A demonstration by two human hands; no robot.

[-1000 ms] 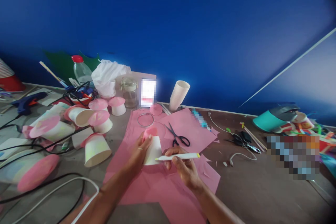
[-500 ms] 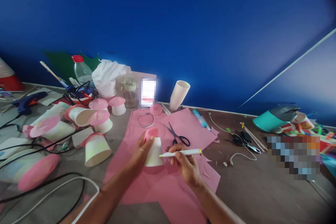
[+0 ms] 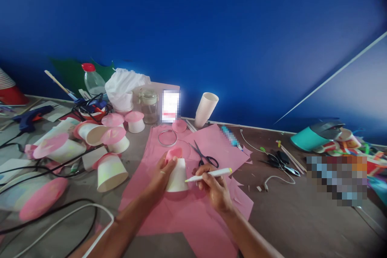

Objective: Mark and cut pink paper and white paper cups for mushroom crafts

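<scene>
My left hand (image 3: 163, 170) grips a white paper cup (image 3: 177, 179) that is turned upside down, with a pink paper piece (image 3: 173, 154) at its narrow upper end. Between the fingers of my right hand (image 3: 213, 187) is a white marker (image 3: 208, 174) with yellow ends. Its yellow tip meets or nearly meets the cup's right side near the wide rim; I cannot tell whether they touch. Pink paper sheets (image 3: 163, 217) lie beneath both hands. Black-handled scissors (image 3: 204, 156) rest just beyond my right hand, and a metal ring (image 3: 167, 138) lies on the paper farther back.
Several pink-topped paper cups (image 3: 112, 172) crowd the left, beside black and white cables (image 3: 104, 208) and a glue gun (image 3: 33, 115). A glass jar (image 3: 149, 107) and a leaning cup stack (image 3: 206, 109) stand by the blue wall. Pliers (image 3: 290, 169) and a teal container (image 3: 311, 136) are at right.
The marker has tilted, its back end rising slightly, and its tip has shifted a little right and down along the cup's side. My left hand keeps its hold on the cup.
</scene>
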